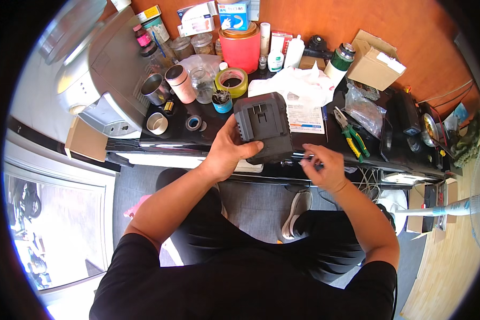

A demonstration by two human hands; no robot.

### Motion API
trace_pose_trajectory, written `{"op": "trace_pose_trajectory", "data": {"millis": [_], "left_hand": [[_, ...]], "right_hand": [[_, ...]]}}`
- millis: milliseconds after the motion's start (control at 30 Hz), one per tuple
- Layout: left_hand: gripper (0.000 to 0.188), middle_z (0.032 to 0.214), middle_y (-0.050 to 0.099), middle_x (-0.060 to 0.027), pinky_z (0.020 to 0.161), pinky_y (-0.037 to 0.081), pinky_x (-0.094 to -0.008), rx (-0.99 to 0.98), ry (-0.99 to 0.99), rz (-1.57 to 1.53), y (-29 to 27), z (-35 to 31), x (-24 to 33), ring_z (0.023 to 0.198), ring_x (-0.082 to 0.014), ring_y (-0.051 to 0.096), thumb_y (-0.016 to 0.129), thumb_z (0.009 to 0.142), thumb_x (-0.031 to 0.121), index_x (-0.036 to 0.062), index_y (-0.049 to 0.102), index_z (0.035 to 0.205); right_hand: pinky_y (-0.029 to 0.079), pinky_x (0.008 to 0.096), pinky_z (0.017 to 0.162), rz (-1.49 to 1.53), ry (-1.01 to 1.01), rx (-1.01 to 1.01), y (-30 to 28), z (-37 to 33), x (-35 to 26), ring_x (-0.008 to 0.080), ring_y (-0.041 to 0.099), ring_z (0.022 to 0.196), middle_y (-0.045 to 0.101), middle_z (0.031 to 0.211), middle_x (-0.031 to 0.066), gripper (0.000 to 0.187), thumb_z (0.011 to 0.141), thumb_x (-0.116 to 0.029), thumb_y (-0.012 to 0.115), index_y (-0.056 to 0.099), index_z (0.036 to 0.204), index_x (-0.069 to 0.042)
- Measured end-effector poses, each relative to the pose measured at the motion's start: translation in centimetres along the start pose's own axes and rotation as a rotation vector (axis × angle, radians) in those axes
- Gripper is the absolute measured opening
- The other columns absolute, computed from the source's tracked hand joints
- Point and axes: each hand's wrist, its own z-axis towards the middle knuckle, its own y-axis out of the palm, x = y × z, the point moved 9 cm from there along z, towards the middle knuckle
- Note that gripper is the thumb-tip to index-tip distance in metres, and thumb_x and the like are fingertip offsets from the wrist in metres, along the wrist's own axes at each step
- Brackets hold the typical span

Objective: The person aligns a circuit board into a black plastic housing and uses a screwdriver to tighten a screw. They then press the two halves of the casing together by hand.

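Note:
A blocky black plastic battery charger (262, 125) is held up over the front edge of the dark desk. Its face has a recessed bay with metal contacts. My left hand (226, 152) grips it from the left, thumb across its lower front and the other fingers behind. Just right of its lower corner is my right hand (325, 166), apart from the charger, with fingers curled in toward the thumb. Whatever those fingers hold, if anything, is too small and dark to make out. Pliers (351, 136) with green and yellow handles lie on the desk beyond my right hand.
Behind the charger stand a roll of yellow tape (231, 82), a glass jar (201, 85), a pink tumbler (180, 84) and a red canister (240, 50). A coffee machine (98, 101) is at left. At right are a plastic bag (365, 109), a cardboard box (376, 61) and a fan (437, 210).

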Motion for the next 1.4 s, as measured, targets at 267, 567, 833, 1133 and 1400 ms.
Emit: {"op": "trace_pose_trajectory", "data": {"millis": [267, 567, 833, 1133, 1400], "left_hand": [[0.075, 0.133, 0.058, -0.006, 0.11, 0.041, -0.0354, -0.034, 0.036, 0.043, -0.2, -0.9, 1.0, 0.123, -0.0174, 0.055, 0.075, 0.077, -0.006, 0.0031, 0.045, 0.145], [0.056, 0.127, 0.064, -0.0121, 0.104, 0.05, -0.0405, 0.007, -0.061, -0.236, -1.4, -0.3, 0.8, 0.115, -0.0249, 0.064, 0.072, 0.085, 0.011, 0.0004, 0.05, 0.136], [0.058, 0.131, 0.064, -0.015, 0.11, 0.046, -0.0432, 0.041, -0.056, -0.214, -2.3, -0.7, 0.9, 0.12, -0.0275, 0.063, 0.068, 0.088, 0.02, -0.0019, 0.051, 0.139], [0.06, 0.138, 0.061, -0.0119, 0.116, 0.039, -0.0453, 0.026, -0.101, -0.209, -2.7, -0.4, -0.4, 0.128, -0.0289, 0.059, 0.066, 0.091, 0.024, 0.0011, 0.049, 0.143], [0.065, 0.143, 0.059, -0.0095, 0.117, 0.037, -0.0449, 0.033, -0.133, -0.158, -4.1, -0.8, -2.3, 0.132, -0.0277, 0.055, 0.069, 0.09, 0.023, 0.0064, 0.046, 0.149]], "right_hand": [[0.053, 0.0305, 0.06, -0.158, 0.174, -0.154, 2.5, 0.8, -0.4, 0.0192, 0.066, 0.069, 0.065, 0.092, 0.0056, 0.05, 0.078, -0.026, 0.084, 0.066, 0.121, -0.008], [0.055, 0.0352, 0.066, -0.005, 0.339, -0.177, 4.1, -3.0, 2.9, 0.0248, 0.069, 0.073, 0.066, 0.084, 0.0069, 0.021, 0.084, -0.023, 0.078, 0.068, 0.093, -0.007], [0.056, 0.0513, 0.084, -0.677, 0.639, -1.363, 8.5, -25.2, 19.2, 0.0378, 0.071, 0.099, 0.074, 0.102, 0.0194, 0.032, 0.086, -0.035, 0.064, 0.076, 0.094, -0.007], [0.056, 0.0491, 0.085, -0.594, 0.553, -1.206, 27.4, -32.9, 24.4, 0.0354, 0.07, 0.102, 0.075, 0.099, 0.0138, 0.029, 0.094, -0.032, 0.061, 0.076, 0.102, -0.009], [0.054, 0.0492, 0.084, -0.816, 0.684, -0.883, 29.6, -32.1, 25.2, 0.0282, 0.066, 0.112, 0.069, 0.116, 0.0152, 0.035, 0.088, -0.022, 0.061, 0.072, 0.112, 0.0]]}}
